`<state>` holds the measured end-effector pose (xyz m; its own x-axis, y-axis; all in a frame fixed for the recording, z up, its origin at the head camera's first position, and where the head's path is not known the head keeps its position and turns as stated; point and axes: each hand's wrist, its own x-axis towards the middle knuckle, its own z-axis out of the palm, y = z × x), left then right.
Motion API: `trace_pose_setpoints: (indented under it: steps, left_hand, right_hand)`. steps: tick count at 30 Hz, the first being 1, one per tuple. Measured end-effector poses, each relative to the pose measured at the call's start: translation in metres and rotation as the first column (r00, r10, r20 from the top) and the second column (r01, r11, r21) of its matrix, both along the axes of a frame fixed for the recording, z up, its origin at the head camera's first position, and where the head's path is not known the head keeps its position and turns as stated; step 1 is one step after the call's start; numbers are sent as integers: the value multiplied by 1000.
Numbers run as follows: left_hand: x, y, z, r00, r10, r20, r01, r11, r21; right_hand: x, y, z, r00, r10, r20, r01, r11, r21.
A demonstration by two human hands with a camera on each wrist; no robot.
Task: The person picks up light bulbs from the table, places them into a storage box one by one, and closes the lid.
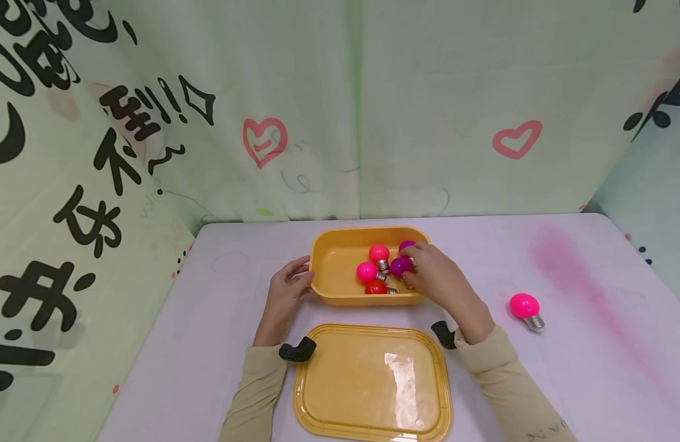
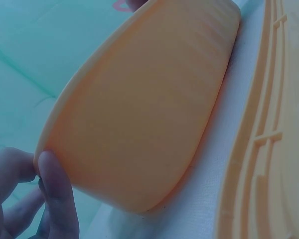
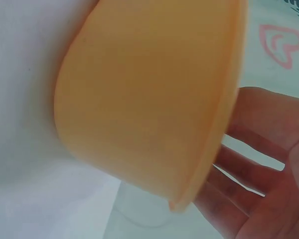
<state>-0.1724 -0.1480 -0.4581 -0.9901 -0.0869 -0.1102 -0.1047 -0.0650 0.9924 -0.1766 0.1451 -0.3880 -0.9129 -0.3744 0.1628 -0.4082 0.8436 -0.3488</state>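
Note:
A yellow plastic box (image 1: 340, 299) stands on the table with several toy light bulbs inside. Thumb and fingers of my left hand (image 1: 287, 291) pinch its left rim; the left wrist view shows the thumb against the outer wall (image 2: 124, 114). My right hand (image 1: 436, 273) reaches over the right rim. Its fingers are around the screw base of a purple light bulb (image 1: 400, 266); the fingertips are hidden behind the wall in the right wrist view. Another purple bulb (image 1: 407, 244) lies just behind. Two pink bulbs (image 1: 378, 252) and a red bulb (image 1: 375, 287) lie left of these.
A flat yellow lid (image 1: 351, 380) lies on the table in front of the box, between my forearms. One pink bulb (image 1: 524, 306) lies on the tabletop to the right. Pale green curtains with hearts and black writing stand behind and at the sides.

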Motion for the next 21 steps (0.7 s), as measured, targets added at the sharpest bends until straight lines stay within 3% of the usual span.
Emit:
trace_pose_setpoints:
  steps: [12, 21]
  left_hand:
    - [0, 0, 1, 1000, 4, 27, -3, 1000, -13]
    - [1, 1, 1, 1000, -1, 2, 1, 1000, -4]
  right_hand:
    - [17, 20, 16, 999, -36, -8, 37, 999, 21]
    - [27, 43, 17, 997, -75, -31, 76, 997, 29]
